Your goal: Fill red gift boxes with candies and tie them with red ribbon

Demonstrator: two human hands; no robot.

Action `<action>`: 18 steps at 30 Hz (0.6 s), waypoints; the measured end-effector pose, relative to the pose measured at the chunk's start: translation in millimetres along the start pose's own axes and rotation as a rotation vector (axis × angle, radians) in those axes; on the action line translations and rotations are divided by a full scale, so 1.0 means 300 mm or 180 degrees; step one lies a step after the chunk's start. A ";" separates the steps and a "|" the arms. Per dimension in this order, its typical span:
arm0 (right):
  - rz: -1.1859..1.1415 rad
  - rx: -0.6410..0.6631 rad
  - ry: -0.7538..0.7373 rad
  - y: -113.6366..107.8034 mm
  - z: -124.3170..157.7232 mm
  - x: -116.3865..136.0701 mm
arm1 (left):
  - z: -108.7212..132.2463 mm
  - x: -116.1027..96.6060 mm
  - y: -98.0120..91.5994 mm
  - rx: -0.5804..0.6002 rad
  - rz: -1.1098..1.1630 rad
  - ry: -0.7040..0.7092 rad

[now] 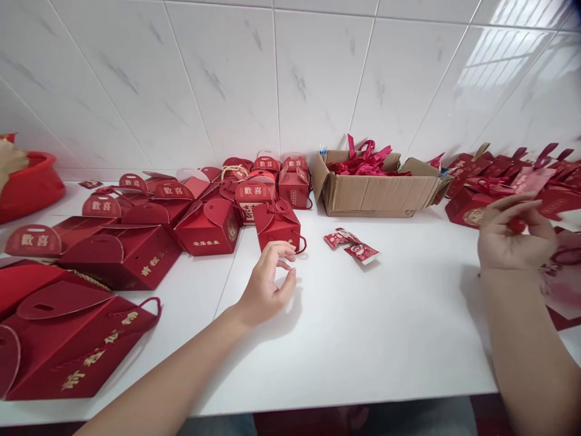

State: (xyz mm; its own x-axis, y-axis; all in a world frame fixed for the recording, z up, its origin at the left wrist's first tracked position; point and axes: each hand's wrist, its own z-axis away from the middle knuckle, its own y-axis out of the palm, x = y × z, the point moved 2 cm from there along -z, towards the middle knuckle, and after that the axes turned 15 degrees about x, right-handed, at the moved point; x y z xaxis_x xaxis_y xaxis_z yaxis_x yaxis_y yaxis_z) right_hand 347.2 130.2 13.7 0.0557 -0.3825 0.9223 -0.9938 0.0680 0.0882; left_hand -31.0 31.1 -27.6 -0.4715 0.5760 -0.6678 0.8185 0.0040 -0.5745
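My left hand [269, 286] is over the white table [363, 339], fingers curled and apart with nothing between them, just in front of a small red box [276, 225] with a cord loop. On the right, my right hand [517, 236] is raised beside the red boxes, its fingers bent toward the thumb; whether something small is between them is hard to see. Between the hands, farther back, lie a few small red printed packets [351, 244].
Red gift boxes [206, 227] crowd the left side. An orange-red basin [34, 188] stands at the far left. A cardboard box [370, 195] of red ribbons is by the tiled wall. More red boxes [474, 203] with ribbons fill the right, near a pink-and-red bag [565, 284].
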 end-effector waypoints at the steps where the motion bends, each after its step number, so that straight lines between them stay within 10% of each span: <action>1: -0.0154 0.0007 0.0101 0.018 0.002 -0.015 | 0.000 -0.001 0.000 0.0001 -0.0003 0.0000; 10: -0.1758 0.1022 0.1201 0.303 0.055 -0.178 | 0.002 0.013 0.007 0.0425 -0.0577 -0.0114; 18: -0.1396 0.0697 0.0756 0.288 0.051 -0.222 | 0.030 0.023 0.041 0.1916 -0.1054 -0.1057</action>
State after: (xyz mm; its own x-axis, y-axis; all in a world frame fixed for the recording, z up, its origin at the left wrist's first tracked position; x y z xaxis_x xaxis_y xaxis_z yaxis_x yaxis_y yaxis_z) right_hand 256.1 147.4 -45.7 0.4648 -0.1114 0.8784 -0.8678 -0.2546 0.4269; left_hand -27.4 27.7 -43.6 -0.8130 0.3458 -0.4684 0.3420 -0.3674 -0.8649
